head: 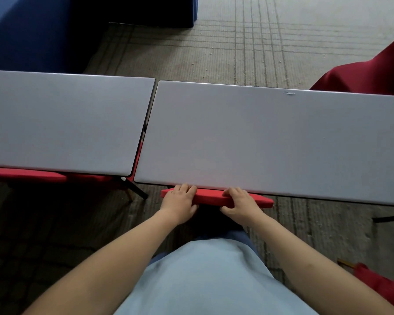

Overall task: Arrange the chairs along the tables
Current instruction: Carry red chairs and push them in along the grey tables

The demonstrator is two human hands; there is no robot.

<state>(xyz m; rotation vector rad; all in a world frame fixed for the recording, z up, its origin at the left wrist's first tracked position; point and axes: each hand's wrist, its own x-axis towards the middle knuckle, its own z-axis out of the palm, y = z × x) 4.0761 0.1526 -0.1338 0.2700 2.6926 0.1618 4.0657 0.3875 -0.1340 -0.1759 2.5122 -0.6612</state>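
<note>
Two grey rectangular tables stand end to end: the left table (62, 121) and the right table (271, 142), with a narrow gap between them. A red chair (210, 197) is tucked under the near edge of the right table; only the top of its backrest shows. My left hand (179, 202) grips the backrest top near its left end, fingers over it. My right hand (241, 202) grips it to the right of the middle. Another red chair (25, 175) sits under the left table's near edge.
A dark red cloth-covered chair (369, 73) stands beyond the right table at the far right. Blue cloth (32, 30) hangs at the top left. Red fabric (382, 285) lies at the lower right. A black table leg (135, 188) angles out below the gap. The floor is grey carpet.
</note>
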